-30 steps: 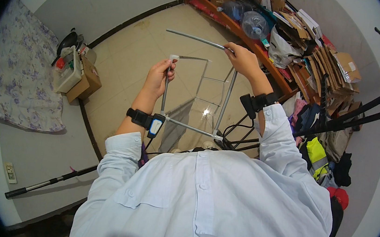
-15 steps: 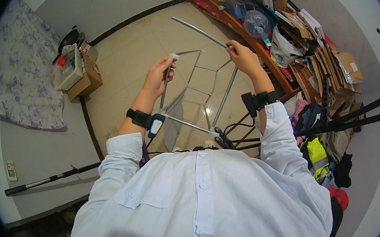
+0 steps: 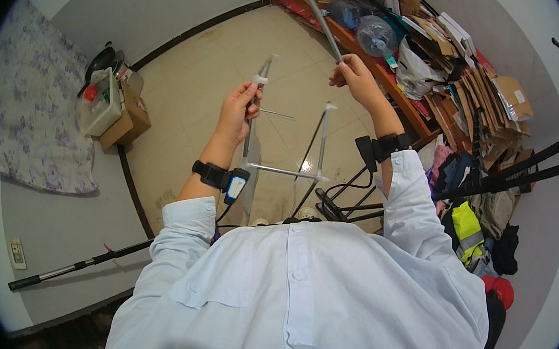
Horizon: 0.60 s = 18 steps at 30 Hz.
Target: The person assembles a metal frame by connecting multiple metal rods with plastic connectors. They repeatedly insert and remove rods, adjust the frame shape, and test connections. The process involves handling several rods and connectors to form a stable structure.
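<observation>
A frame of thin grey metal tubes (image 3: 283, 171) joined by white plastic corner connectors (image 3: 261, 79) stands in front of me, above the tiled floor. My left hand (image 3: 237, 109) is closed round its left upright tube, just below the connector at the top. To the right, another connector (image 3: 329, 106) tops the right upright, with no hand on it. My right hand (image 3: 357, 83) grips one end of a separate grey metal tube (image 3: 320, 20), which points away and slightly left, apart from the frame. Part of the frame's far side is blurred.
At the far right, a wooden rack (image 3: 400, 85) holds flattened cardboard (image 3: 488, 102) and large clear bottles (image 3: 377, 35). Clothes (image 3: 469, 231) lie at the right, beside black poles (image 3: 520, 181). A white bin (image 3: 105, 103) and cardboard box (image 3: 129, 116) stand left, near a floral curtain (image 3: 40, 99).
The loose tube in my right hand has swung from pointing left to pointing away from me. The frame in my left hand has tilted, and its far tubes have shifted in view.
</observation>
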Motion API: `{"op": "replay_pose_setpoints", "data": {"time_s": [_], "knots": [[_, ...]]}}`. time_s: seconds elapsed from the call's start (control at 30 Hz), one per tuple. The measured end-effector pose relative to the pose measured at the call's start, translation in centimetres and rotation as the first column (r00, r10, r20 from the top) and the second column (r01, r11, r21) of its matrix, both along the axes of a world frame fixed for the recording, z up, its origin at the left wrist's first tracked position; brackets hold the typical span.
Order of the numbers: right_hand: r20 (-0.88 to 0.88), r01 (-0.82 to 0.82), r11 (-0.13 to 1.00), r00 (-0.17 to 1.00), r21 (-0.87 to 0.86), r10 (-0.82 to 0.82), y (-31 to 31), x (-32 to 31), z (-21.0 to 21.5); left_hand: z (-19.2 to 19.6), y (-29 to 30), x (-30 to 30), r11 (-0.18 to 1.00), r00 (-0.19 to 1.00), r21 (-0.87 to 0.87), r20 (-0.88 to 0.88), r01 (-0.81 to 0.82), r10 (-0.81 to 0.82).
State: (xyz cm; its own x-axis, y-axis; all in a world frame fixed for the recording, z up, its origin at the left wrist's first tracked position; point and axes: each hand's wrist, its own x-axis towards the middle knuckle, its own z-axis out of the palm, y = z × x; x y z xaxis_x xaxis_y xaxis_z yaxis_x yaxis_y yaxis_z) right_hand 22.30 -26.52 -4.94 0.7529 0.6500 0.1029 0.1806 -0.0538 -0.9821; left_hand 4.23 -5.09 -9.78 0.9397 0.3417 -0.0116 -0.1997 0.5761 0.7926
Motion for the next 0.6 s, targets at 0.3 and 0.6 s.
{"op": "replay_pose_setpoints", "data": {"time_s": [0.3,0.6], "knots": [[-0.084,-0.041,0.998,0.996,-0.056,0.036,0.5,-1.1,-4.3,1.0,0.5,0.6,0.995,0.996,0.038,0.019,-0.087,0.086],[-0.248,-0.028,0.840,0.960,-0.542,-0.128,1.1,-0.8,-11.8,2.6,1.5,-0.1,0.993,0.991,0.009,0.051,-0.121,0.120]]}}
